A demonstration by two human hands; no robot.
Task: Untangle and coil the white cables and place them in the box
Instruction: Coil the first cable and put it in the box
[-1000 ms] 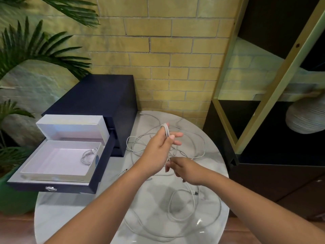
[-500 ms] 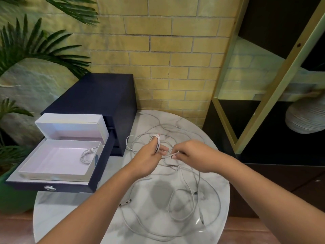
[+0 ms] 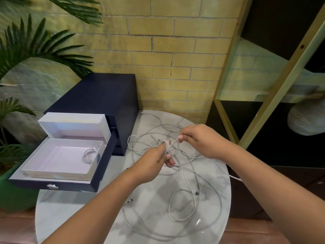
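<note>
Round white marble table (image 3: 84, 199), toward far edge: thin white cable (image 3: 167, 144) held wound on left hand (image 3: 153, 161); strand pinched by right hand (image 3: 202, 140), newly raised; coiling advanced.

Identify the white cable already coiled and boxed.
The small bundle in the white box; the others lie loose on the marble table, one partly wound round the left hand.

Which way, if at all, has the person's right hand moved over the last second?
Yes. The right hand moved away from the person, toward the brick wall, leaving the dark cable plug behind.
</note>
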